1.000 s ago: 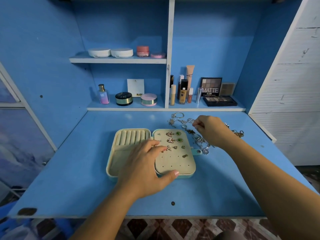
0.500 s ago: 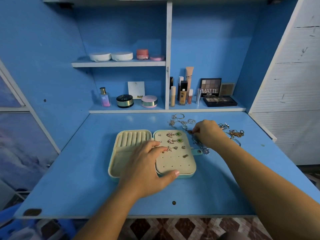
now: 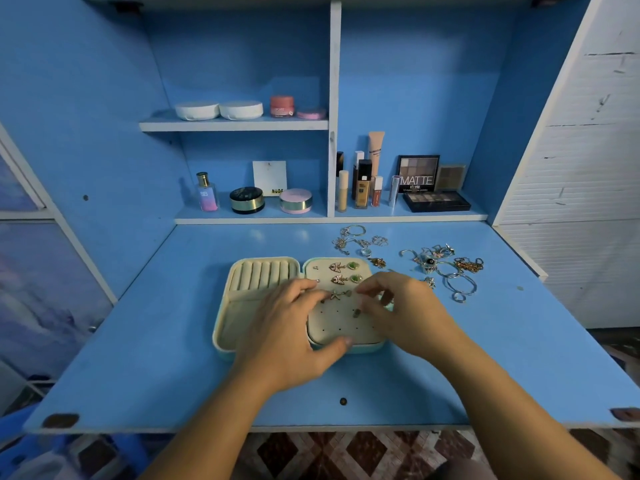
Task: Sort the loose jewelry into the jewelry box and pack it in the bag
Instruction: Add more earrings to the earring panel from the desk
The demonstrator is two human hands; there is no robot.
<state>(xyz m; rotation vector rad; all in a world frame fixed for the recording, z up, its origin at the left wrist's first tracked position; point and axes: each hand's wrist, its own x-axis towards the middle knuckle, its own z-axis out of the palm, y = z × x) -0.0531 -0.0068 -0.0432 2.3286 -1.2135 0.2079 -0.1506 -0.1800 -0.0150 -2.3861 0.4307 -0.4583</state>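
Pressing the jewelry box [image 3: 239, 315] steady with our left hand [image 3: 287, 336], fingers spread flat, we aim the right hand [image 3: 405, 311], fingers curled on what we cannot tell, at a free hole [image 3: 340, 330] in the box's panel.

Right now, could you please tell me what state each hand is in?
Left hand: open, pressing on the jewelry box.
Right hand: curled over the box; whether it holds anything cannot be told.

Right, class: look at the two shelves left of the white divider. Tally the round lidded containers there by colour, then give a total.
White compacts: 2
Pink tins: 2
Coral jar: 1
Black compact: 1
Total: 6
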